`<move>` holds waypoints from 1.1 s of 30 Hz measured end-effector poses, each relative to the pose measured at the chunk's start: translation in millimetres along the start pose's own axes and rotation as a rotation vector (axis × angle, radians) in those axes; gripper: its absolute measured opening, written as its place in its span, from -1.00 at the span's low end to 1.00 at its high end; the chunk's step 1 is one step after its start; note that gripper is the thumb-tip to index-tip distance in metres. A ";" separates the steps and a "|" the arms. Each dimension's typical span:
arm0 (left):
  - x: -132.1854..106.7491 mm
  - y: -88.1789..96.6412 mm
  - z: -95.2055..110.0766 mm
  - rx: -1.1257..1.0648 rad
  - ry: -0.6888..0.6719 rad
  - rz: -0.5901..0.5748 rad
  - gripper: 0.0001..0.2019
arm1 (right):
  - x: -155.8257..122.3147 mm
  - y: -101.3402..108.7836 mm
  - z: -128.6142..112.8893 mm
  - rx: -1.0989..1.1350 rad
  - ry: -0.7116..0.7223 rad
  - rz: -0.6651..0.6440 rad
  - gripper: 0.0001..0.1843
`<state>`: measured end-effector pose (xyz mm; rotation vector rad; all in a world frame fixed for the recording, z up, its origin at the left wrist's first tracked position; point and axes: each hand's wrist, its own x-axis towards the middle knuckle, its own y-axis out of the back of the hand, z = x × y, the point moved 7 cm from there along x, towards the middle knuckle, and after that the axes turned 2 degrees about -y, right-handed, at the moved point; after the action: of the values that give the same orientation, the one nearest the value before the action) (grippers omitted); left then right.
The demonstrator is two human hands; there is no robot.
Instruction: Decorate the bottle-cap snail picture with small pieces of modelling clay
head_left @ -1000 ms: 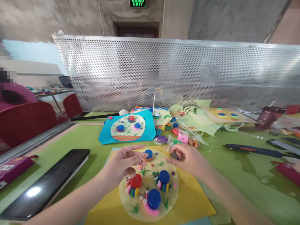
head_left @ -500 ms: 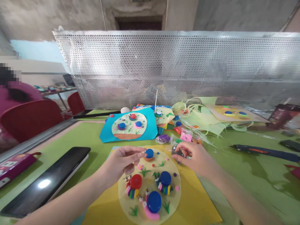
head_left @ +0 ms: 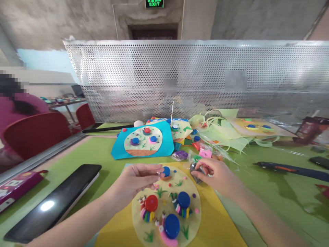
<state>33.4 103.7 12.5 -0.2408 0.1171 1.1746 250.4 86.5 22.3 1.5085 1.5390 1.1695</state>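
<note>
A cream paper disc (head_left: pixel 164 219) lies on a yellow sheet (head_left: pixel 216 219) in front of me. On it are clay snails with bottle-cap shells: a red cap (head_left: pixel 151 203), a blue cap (head_left: pixel 184 199) and a larger blue cap (head_left: pixel 172 226). My left hand (head_left: pixel 141 178) hovers over the disc's upper left, thumb and fingers pinched beside the top snail's blue cap (head_left: pixel 166 171); anything tiny between the fingertips is too small to name. At the disc's upper right, my right hand (head_left: pixel 213 171) curls its thumb and forefinger around a packet of dark clay (head_left: pixel 195 172).
A blue sheet with another snail picture (head_left: pixel 168 144) stands beyond the disc. Clay packets (head_left: pixel 181 155) and pale green paper strips (head_left: pixel 221 133) lie to its right. A phone (head_left: pixel 53 202) is at left, a dark pen-like tool (head_left: pixel 290 170) at right. Behind rises a perforated metal screen (head_left: pixel 200 65).
The view has tilted up slightly, so the whole scene sits lower. My right thumb and forefinger have closed in on the dark packet. My left hand stays pinched by the top snail.
</note>
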 end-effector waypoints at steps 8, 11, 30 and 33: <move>-1.5 0.5 1.9 -0.001 -0.044 0.003 -0.92 | -0.5 0.7 -0.7 -0.016 -0.004 -0.003 -0.73; -1.9 1.3 3.0 0.011 -0.076 0.012 -0.92 | -0.2 2.2 -3.2 -0.021 0.006 0.002 -0.72; -5.1 -5.9 14.6 0.311 -0.300 -0.069 -0.79 | -2.0 -2.1 -6.3 -0.039 0.025 -0.035 -0.75; -5.5 -7.2 14.2 0.394 -0.330 -0.069 -0.81 | -1.3 -4.0 -3.2 -0.025 0.022 -0.039 -0.75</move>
<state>37.5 99.7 28.3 0.2937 0.0479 1.0837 246.0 85.1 19.7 1.4472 1.5561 1.1824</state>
